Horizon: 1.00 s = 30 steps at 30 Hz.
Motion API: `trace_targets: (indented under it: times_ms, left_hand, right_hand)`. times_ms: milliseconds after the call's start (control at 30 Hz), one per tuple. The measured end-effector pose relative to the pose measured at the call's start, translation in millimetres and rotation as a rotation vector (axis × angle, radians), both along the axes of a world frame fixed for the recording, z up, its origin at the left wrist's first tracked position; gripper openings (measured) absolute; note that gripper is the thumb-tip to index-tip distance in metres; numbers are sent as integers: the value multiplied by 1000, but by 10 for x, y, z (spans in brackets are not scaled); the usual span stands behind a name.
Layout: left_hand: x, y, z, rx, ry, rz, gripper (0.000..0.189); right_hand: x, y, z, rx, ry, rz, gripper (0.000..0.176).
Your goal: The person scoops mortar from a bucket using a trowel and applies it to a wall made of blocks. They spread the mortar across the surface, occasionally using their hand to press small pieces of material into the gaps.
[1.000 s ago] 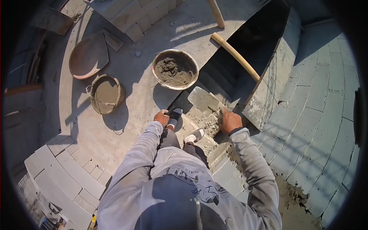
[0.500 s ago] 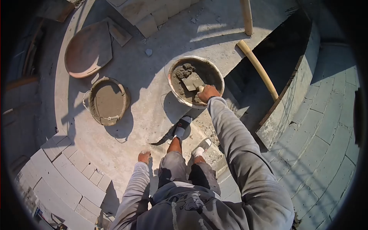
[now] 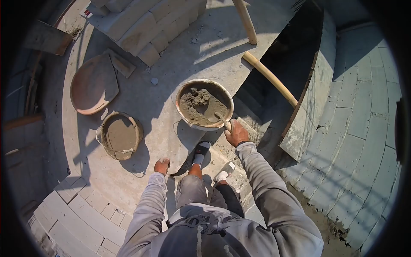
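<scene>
My right hand [image 3: 237, 133] is wrapped round the handle of a trowel [image 3: 222, 120], at the near right rim of a round tub [image 3: 179, 112]. Much of the trowel's blade is hidden in the tub's grey mortar [image 3: 199, 97]. Wet mortar is heaped toward the back, with a smoother patch in front. Low on the left, my left hand [image 3: 162, 165] is held with its fingers curled, apart from the tub. Its palm is turned out of view, so I cannot make out what it holds, if anything.
A bucket [image 3: 139, 139] of grey liquid stands left, near a shallow reddish basin [image 3: 92, 88]. Stacked pale blocks [image 3: 147, 32] rise behind. A dark opening [image 3: 276, 47] with a wooden pole [image 3: 274, 79] across it lies right. A block wall [image 3: 368, 111] stands beyond.
My right hand has drawn back toward me, and the trowel's blade, which lay flat over the mortar, is now mostly hidden. The view has shifted.
</scene>
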<state>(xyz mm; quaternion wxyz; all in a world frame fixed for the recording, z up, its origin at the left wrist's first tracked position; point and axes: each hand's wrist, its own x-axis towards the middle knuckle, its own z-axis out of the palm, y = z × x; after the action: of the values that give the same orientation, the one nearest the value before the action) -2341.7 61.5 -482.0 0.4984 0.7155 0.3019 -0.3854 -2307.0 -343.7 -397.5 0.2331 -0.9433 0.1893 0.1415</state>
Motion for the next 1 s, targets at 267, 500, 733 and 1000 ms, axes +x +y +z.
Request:
trace_targets:
  times_ms: [267, 500, 733, 1000]
  left_hand:
    - [388, -47, 307, 82, -102, -23, 24]
    - [316, -690, 174, -111, 18, -249, 27]
    - [640, -1722, -90, -180, 230, -632, 15]
    - [824, -2855, 38, -260, 17, -844, 19]
  right_hand:
    - [317, -78, 372, 102, 2, -107, 42]
    - [-925, -384, 1927, 68, 202, -174, 51]
    - [-2871, -344, 3173, -183, 183, -323, 47]
    - [-4073, 219, 4261, -233, 8, -547, 41]
